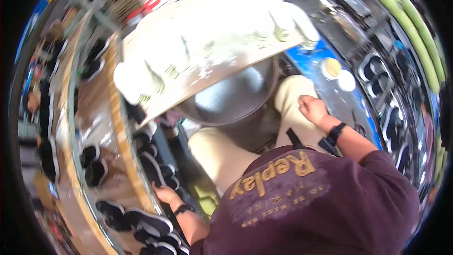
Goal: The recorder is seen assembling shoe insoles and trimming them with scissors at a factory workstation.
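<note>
My right hand (pixel 312 108) rests on my right thigh, its fingers curled in and nothing seen in them. Low on the left, my left hand (pixel 164 193) reaches out beside the shelf edge, one finger stretched and the others blurred; it holds nothing visible. Just above it is a dark shoe with a white sole (pixel 152 167). Ahead of my knees, a pale board (pixel 207 79) carries several stacks of white, rounded, sole-like pieces (pixel 282 21), washed out by glare. Beneath the board, between my knees, sits a round metal basin (pixel 231 97).
A rack (pixel 123 127) with dark, white-soled shoes runs along my left. On the right, a blue surface (pixel 306 59) holds a white tub with yellowish contents (pixel 331 68) and a white round lid (pixel 347 80). Further right are plastic-wrapped shoes (pixel 373 68) and long pale-green tubes (pixel 406 23).
</note>
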Motion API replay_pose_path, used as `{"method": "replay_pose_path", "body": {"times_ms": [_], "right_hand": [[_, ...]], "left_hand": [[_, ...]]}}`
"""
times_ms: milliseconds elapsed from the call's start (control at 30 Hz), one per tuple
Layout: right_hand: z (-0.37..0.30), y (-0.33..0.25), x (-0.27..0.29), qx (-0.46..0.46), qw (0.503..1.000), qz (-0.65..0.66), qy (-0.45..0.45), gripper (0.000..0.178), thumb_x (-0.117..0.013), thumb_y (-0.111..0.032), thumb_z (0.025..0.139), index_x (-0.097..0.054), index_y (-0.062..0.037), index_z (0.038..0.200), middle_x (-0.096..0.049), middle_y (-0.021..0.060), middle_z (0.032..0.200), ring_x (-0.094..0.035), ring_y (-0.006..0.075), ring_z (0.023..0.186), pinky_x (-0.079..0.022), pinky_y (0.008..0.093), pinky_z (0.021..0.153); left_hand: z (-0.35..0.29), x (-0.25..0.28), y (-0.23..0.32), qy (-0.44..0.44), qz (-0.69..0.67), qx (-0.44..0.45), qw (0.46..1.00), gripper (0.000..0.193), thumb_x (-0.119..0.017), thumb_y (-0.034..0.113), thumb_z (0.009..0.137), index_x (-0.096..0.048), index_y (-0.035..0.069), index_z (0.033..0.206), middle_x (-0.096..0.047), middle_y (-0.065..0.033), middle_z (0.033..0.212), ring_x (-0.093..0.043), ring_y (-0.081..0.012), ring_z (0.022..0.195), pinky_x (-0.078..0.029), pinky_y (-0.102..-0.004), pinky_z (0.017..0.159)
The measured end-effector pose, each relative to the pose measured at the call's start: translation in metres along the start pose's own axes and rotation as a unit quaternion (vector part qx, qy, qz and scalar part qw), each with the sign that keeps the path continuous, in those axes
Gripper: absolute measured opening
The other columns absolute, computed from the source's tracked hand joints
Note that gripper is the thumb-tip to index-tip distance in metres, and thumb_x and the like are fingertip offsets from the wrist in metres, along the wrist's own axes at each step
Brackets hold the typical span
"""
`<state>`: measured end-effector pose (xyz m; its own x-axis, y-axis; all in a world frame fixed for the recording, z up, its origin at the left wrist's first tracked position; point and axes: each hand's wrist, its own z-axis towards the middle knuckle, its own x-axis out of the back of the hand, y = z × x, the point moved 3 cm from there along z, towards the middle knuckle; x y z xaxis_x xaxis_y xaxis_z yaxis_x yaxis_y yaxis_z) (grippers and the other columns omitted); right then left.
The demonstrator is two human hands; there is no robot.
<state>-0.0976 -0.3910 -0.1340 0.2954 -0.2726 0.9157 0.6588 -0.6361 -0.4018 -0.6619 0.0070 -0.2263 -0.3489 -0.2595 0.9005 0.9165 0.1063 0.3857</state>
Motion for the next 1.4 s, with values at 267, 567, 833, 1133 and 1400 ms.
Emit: {"method": "replay_pose_path", "body": {"times_ms": [267,567,833,1133,1400], "right_hand": [[-0.013,0.112,0.095,-0.159,0.963,-0.045,0.213,0.028,-0.063,-0.009,0.076,-0.058,-0.0091,0.104,-0.055,0.0159,0.112,-0.060,0.0386,0.093,-0.051,0.0467,0.081],[0.002,0.294,0.198,-0.350,0.924,-0.091,0.125,0.061,-0.074,-0.027,0.080,-0.051,-0.0016,0.131,-0.068,0.0230,0.099,-0.065,0.0376,0.095,-0.051,0.0423,0.082],[0.038,0.144,0.186,-0.170,0.949,-0.146,0.223,0.035,-0.075,-0.032,0.074,-0.061,-0.0018,0.084,-0.065,0.0187,0.082,-0.063,0.0375,0.080,-0.049,0.0455,0.070],[0.026,-0.062,0.089,0.286,0.953,0.061,0.076,0.027,-0.075,-0.023,0.069,-0.056,-0.0093,0.080,-0.054,0.0089,0.078,-0.058,0.0313,0.072,-0.047,0.0419,0.063],[0.045,-0.150,-0.007,0.322,0.939,0.016,-0.124,0.015,-0.061,-0.019,0.084,-0.061,-0.0090,0.095,-0.063,0.0102,0.092,-0.064,0.0306,0.087,-0.052,0.0420,0.072]], "left_hand": [[-0.081,0.003,0.182,-0.011,-0.167,-0.372,0.913,0.032,-0.052,-0.007,0.071,-0.064,0.001,0.099,-0.062,-0.0170,0.107,-0.054,-0.0353,0.105,-0.041,-0.0447,0.094],[-0.126,0.019,0.281,-0.108,-0.229,-0.438,0.862,0.022,-0.057,-0.005,0.074,-0.066,0.005,0.091,-0.066,-0.0114,0.097,-0.059,-0.0297,0.096,-0.045,-0.0394,0.089],[-0.156,0.052,0.320,-0.159,-0.257,-0.456,0.837,0.021,-0.058,-0.005,0.073,-0.068,0.006,0.087,-0.067,-0.0110,0.096,-0.059,-0.0296,0.097,-0.045,-0.0381,0.090],[-0.190,0.049,0.343,-0.348,-0.344,-0.412,0.768,0.006,-0.060,0.003,0.086,-0.066,0.003,0.088,-0.066,-0.0117,0.096,-0.063,-0.0257,0.093,-0.048,-0.0336,0.085],[-0.176,-0.008,0.327,-0.462,-0.340,-0.243,0.782,0.023,-0.056,0.023,0.095,-0.065,0.002,0.096,-0.065,-0.0051,0.096,-0.060,-0.0095,0.088,-0.048,-0.0244,0.075]]}}
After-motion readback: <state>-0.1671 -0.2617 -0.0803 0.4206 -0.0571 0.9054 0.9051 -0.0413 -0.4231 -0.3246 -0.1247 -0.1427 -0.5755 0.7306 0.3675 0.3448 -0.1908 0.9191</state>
